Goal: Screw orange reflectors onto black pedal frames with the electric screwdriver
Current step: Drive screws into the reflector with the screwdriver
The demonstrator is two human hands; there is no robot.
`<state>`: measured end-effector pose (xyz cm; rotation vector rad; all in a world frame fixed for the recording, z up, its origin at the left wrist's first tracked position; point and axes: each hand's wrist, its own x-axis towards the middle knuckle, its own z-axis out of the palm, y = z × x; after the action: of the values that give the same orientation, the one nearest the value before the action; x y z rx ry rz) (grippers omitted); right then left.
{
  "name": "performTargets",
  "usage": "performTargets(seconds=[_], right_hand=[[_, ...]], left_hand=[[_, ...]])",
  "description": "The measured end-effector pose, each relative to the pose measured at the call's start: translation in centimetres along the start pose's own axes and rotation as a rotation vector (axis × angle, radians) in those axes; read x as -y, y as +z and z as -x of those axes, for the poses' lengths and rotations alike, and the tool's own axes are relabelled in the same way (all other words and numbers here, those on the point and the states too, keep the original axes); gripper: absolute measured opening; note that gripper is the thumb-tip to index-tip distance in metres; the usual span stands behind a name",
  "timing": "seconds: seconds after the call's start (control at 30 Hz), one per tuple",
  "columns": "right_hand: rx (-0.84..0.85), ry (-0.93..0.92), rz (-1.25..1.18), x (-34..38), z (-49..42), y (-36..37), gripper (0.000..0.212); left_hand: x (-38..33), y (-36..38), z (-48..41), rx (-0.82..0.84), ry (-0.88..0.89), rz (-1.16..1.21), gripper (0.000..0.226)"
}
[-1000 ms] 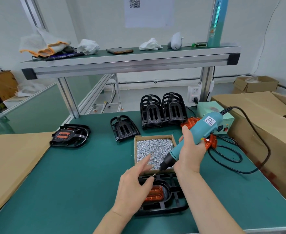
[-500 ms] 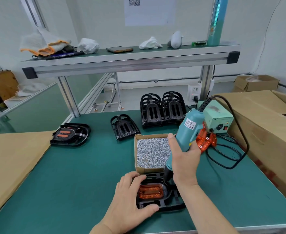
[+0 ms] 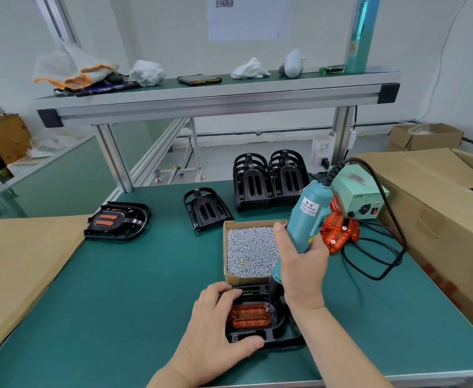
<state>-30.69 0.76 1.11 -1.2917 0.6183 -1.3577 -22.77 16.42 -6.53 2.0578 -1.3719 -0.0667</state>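
Observation:
A black pedal frame (image 3: 285,336) lies near the table's front edge with an orange reflector (image 3: 250,317) seated in it. My left hand (image 3: 215,331) grips the frame's left side, fingers over the top edge and thumb along the front. My right hand (image 3: 302,270) holds the teal electric screwdriver (image 3: 309,217) nearly upright, its bit touching the reflector's upper right corner. Behind the frame stands a cardboard box of small silver screws (image 3: 250,252).
Loose orange reflectors (image 3: 338,232) lie right of the screw box by the green power unit (image 3: 361,197), whose black cable (image 3: 383,264) loops over the mat. Empty black frames (image 3: 206,208) and stacks (image 3: 268,180) stand behind. A finished pedal (image 3: 117,221) sits left. Cardboard flanks both sides.
My left hand dropped from the screw box onto the frame's left side. The screwdriver swung from slanted to nearly upright, and its bit came down onto the reflector's corner.

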Motion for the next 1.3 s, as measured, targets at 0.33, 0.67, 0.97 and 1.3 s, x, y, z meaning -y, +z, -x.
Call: performTargets(seconds=[0.33,0.67,0.97,1.3], right_hand=[[0.023,-0.017,0.021,-0.3,0.6,0.1,0.021],[0.084,-0.039,-0.017,-0.4,1.0,-0.1,0.020],[0.083,-0.009,-0.017,-0.4,1.2,0.0,0.031],[-0.136,0.024,-0.221,1.7,-3.3,-1.2,0.014]], left_hand=[[0.0,-0.1,0.0,0.001,-0.004,0.015,0.089],[0.0,-0.2,-0.1,0.006,-0.004,0.042,0.087],[-0.2,-0.3,-0.2,0.015,-0.012,0.046,0.087],[-0.5,-1.1,-1.4,-0.088,0.021,0.001,0.063]])
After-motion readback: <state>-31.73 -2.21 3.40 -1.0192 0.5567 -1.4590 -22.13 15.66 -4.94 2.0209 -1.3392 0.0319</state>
